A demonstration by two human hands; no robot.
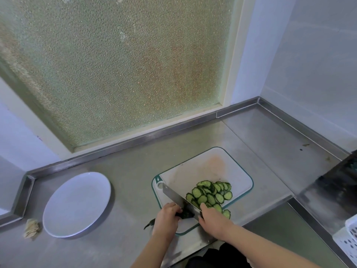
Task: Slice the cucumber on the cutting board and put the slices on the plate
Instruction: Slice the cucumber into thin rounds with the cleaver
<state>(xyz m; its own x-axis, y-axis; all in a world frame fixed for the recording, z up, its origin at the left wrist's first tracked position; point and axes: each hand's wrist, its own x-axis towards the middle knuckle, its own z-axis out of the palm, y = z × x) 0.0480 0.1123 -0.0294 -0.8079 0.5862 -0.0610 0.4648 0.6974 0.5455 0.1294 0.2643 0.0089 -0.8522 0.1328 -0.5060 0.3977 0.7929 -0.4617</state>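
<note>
A white cutting board (pixel 195 171) with a green rim lies on the steel counter. A heap of thin cucumber slices (pixel 211 194) covers its near right part. My left hand (pixel 167 219) pins a short dark cucumber stub (pixel 185 215) on the board's near edge. My right hand (pixel 213 219) grips a cleaver (pixel 173 196); its blade stands on edge right beside the stub, between the stub and the slices. An empty white plate (pixel 77 204) rests on the counter to the left, apart from the board.
A crumpled beige scrap (pixel 31 228) lies left of the plate. A dark stem piece (pixel 149 223) sits by my left wrist. A white perforated basket (pixel 349 240) and a dark appliance (pixel 342 182) stand at the right. A frosted window is behind the counter.
</note>
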